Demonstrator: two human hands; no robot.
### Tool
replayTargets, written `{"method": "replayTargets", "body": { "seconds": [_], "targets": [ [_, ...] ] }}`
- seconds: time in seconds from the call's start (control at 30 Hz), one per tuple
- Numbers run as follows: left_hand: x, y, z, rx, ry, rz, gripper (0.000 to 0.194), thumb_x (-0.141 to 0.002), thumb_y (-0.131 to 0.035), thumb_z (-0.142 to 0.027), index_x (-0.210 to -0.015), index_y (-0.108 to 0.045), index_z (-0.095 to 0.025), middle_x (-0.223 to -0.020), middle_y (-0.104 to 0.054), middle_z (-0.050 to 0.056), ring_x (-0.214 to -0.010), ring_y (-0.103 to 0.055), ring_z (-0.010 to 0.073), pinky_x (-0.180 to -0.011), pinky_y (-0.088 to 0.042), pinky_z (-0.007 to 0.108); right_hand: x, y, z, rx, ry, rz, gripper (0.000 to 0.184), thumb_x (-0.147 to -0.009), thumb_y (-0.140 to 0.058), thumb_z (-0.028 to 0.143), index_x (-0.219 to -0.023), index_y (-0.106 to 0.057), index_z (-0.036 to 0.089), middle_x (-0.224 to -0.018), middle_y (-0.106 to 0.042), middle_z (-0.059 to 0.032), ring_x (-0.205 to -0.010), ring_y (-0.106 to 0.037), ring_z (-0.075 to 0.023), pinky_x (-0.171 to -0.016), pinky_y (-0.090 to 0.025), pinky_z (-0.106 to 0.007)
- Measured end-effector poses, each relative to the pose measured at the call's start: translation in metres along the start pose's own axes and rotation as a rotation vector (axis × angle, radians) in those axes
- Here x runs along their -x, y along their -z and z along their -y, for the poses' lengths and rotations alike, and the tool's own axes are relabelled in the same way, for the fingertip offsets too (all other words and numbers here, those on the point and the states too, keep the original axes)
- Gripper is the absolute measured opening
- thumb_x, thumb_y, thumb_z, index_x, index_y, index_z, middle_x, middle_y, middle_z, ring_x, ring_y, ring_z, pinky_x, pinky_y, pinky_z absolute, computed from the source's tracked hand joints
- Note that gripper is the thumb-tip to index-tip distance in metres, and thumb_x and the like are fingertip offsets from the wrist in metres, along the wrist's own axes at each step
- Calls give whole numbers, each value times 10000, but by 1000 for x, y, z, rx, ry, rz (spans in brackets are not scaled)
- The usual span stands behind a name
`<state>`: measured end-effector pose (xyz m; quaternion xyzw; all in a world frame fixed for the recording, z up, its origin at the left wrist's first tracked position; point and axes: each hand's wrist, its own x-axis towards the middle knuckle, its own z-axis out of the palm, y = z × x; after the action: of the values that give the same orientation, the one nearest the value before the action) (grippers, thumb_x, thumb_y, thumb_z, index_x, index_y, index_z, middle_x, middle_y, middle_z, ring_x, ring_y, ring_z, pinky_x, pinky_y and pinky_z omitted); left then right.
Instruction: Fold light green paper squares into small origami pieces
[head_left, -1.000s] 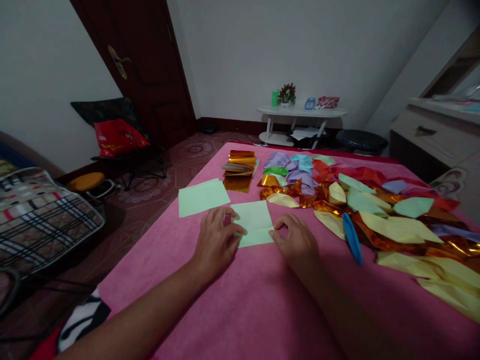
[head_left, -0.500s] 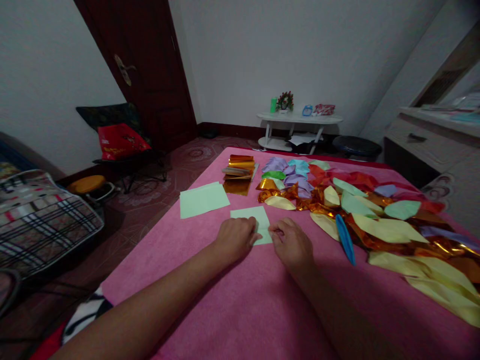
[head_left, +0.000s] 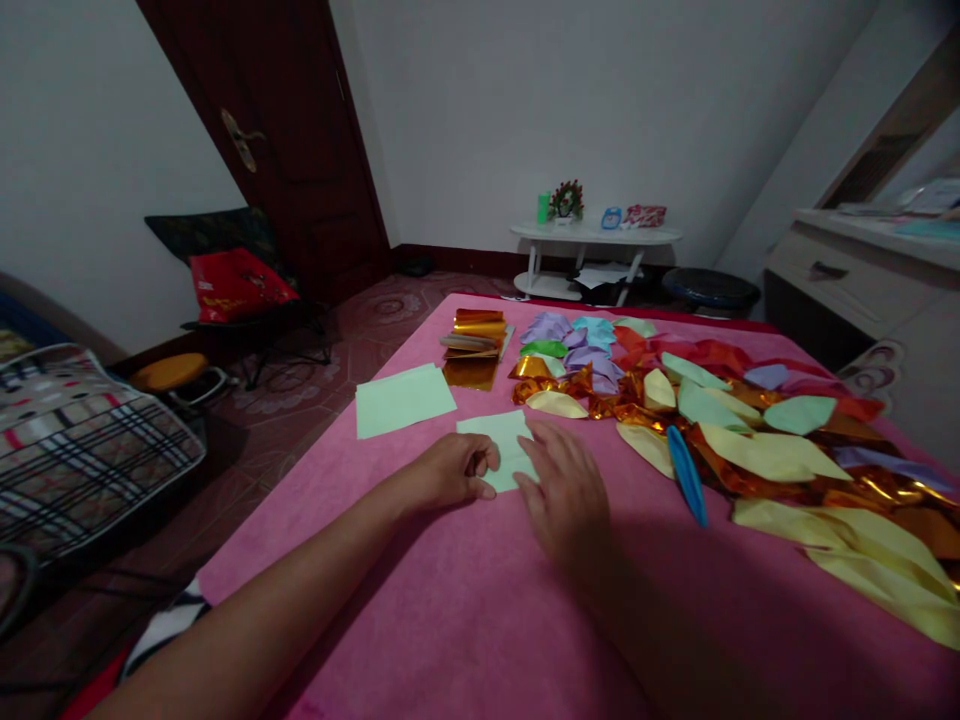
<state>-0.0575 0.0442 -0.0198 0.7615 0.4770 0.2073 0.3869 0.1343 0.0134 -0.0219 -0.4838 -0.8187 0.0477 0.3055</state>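
A folded pale green paper sheet (head_left: 501, 440) lies on the pink cloth (head_left: 465, 600) in front of me. My left hand (head_left: 450, 472) is curled, its fingertips pinching the sheet's left near edge. My right hand (head_left: 564, 490) lies flat with fingers stretched out, pressing on the sheet's right side. A stack of pale green sheets (head_left: 403, 398) sits to the left of the hands.
Gold foil sheets (head_left: 474, 344) lie beyond the green paper. Several folded paper pieces in yellow, green, purple, red and gold (head_left: 720, 420) cover the right of the cloth, with a blue one (head_left: 685, 472). A white low table (head_left: 592, 245), a chair with a red bag (head_left: 236, 282) and a plaid bag (head_left: 82, 440) stand around.
The green sheet has been folded smaller. My right hand has opened flat and slid over the sheet, and my left hand has curled at its left edge.
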Motion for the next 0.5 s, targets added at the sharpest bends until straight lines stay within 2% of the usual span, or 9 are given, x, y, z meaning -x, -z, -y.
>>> {"method": "replayTargets", "body": {
  "seconds": [0.03, 0.07, 0.13, 0.2, 0.3, 0.4, 0.5],
  "targets": [
    [0, -1, 0, -47, -20, -25, 242, -665, -719, -295, -795, -578, -146, -643, -495, -50, -574, -421, 89, -518, -311, 194, 6, -3, 12, -40, 63, 47, 496, -832, -557, 215, -1310, -487, 100, -1441, -409, -147, -1343, -325, -296, -1101, -281, -465],
    [0, -2, -1, -97, -42, -46, 185, -682, -690, -263, -773, -581, -145, -651, -520, -39, -583, -437, 95, -531, -322, 200, 12, -7, 24, -86, 98, 97, 671, -820, -588, 257, -1413, -338, 63, -1510, -289, -160, -1391, -245, -282, -1115, -282, -444],
    [1, -2, -2, -169, -90, -71, 77, -716, -617, -203, -759, -588, -146, -679, -575, -16, -610, -486, 111, -571, -356, 216, 23, -14, 45, -146, 115, 206, 950, -794, -643, 358, -1485, -76, 36, -1561, -89, -168, -1433, -119, -259, -1120, -304, -409],
    [2, -1, -3, -181, -128, -82, 65, -728, -569, -158, -788, -589, -151, -718, -610, -3, -646, -528, 125, -612, -385, 227, 31, -18, 56, -140, 109, 247, 1063, -761, -679, 433, -1486, -14, 33, -1559, -12, -182, -1437, -63, -271, -1125, -299, -426],
    [2, 0, -2, -109, -107, -104, 207, -698, -612, -151, -898, -560, -156, -737, -598, -12, -643, -528, 119, -588, -390, 216, 34, -17, 45, -56, 144, 246, 1010, -763, -659, 500, -1473, -138, 7, -1536, -113, -224, -1426, -125, -298, -1124, -290, -468],
    [2, 1, 0, 13, -22, -69, 487, -649, -733, -240, -1067, -498, -156, -691, -541, -54, -573, -481, 99, -521, -369, 199, 32, -8, 15, 66, 194, 222, 846, -792, -605, 534, -1390, -365, -14, -1475, -291, -259, -1384, -259, -344, -1098, -314, -509],
    [4, 1, -5, -37, 27, -42, 630, -632, -779, -289, -1173, -483, -160, -684, -537, -54, -588, -500, 116, -538, -391, 215, 31, -2, -10, 177, 188, 201, 746, -816, -576, 504, -1351, -435, 4, -1447, -350, -259, -1335, -357, -360, -1058, -356, -529]
  ]
}}
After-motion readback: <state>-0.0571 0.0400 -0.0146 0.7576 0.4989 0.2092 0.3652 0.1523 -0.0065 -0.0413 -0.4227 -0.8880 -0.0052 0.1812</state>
